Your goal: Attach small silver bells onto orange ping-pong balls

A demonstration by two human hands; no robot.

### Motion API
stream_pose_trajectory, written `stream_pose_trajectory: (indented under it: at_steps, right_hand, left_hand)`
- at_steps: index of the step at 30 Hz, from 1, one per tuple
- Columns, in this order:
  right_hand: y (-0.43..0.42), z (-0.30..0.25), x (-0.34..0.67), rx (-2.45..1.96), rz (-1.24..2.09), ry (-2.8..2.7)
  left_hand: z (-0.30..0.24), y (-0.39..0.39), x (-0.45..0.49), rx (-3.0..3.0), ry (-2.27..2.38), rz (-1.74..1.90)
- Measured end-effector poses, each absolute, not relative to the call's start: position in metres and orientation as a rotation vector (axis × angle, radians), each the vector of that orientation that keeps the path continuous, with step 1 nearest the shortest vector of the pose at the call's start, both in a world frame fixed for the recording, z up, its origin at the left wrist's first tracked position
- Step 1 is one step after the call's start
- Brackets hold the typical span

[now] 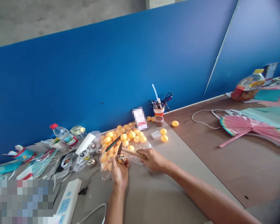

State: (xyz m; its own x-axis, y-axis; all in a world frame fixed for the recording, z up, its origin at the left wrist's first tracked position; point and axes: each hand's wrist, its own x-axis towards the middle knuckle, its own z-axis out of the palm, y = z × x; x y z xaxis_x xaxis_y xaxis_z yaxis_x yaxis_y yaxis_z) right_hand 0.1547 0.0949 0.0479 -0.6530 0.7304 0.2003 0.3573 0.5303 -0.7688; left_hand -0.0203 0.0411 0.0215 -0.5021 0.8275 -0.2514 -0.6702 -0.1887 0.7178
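Observation:
My left hand [119,174] is closed around a small shiny metallic ball [121,159], which shows above the palm. In my right hand [153,159] is the wooden handle of a hammer [132,152], gripped near its end. The dark, narrow head of the hammer is beside the ball; whether they touch I cannot tell. Just behind both hands lies a clear plastic bag [147,145] with many orange ping-pong balls [123,137]. A long, dark, slim tool [114,143] rests across these balls.
More shiny balls [91,162] lie at left, near a water bottle [64,136]. A power strip [68,199] is at front left. Behind stands a cup of pens [159,111], with a small round tub [159,121] before it. A pink fan [249,127] and drink bottle [248,87] are right.

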Motion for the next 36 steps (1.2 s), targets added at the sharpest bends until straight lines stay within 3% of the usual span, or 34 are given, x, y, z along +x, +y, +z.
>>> stream_pose_trajectory:
  at_steps: [36]
  right_hand:
    - [0.095, 0.050, 0.155, -0.938, 1.072, -2.169]
  left_hand:
    - [0.031, 0.034, -0.017, 0.353, 0.921, 1.756]
